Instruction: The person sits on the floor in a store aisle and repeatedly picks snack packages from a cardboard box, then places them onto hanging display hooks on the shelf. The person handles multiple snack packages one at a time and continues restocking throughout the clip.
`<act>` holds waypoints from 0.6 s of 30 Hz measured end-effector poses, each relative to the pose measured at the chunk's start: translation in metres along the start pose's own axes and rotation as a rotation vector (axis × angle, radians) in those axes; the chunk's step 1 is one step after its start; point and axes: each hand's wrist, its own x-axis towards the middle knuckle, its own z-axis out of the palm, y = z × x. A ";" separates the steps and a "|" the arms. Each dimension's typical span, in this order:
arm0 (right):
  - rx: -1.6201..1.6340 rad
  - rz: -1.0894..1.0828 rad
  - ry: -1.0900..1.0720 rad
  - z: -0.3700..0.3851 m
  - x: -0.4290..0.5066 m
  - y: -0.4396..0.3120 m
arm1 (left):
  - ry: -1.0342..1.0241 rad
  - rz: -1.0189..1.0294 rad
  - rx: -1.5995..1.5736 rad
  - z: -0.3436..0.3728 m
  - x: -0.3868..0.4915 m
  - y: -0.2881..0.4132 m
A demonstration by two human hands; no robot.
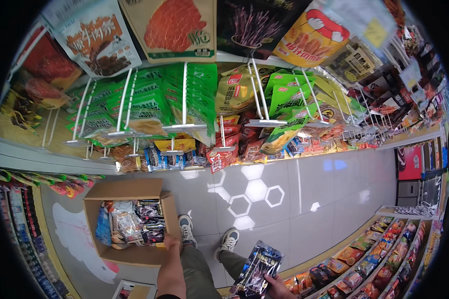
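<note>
An open cardboard box [125, 257] stands on the floor to the left of my feet, holding several snack packets in silver, blue and black wrapping. My left hand [171, 241] reaches to the box's right side, by the black packets [154, 220]; its fingertips are too small and partly hidden to tell what they hold. At the lower middle my right hand [276, 286] grips black snack pouches [260, 261], with the thumb on the front; how many is not clear.
Ahead, a wall rack holds hanging pouches, among them green packets [146, 101] and a black pouch [252, 26] on metal hooks [184, 93]. Tiered shelves [359, 261] of packets curve along the lower right. More stocked shelves [33, 239] stand at the far left. A white-edged tray [152, 291] lies below the box.
</note>
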 end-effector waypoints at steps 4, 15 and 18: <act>0.003 -0.170 -0.110 -0.001 0.003 -0.001 | -0.175 0.331 0.133 -0.030 -0.008 -0.015; 0.129 -0.378 -0.265 0.076 -0.064 -0.084 | -0.427 0.439 -0.488 -0.171 -0.251 0.006; 0.147 -0.390 -0.301 0.102 -0.091 -0.117 | -0.463 0.535 -0.753 -0.219 -0.317 0.035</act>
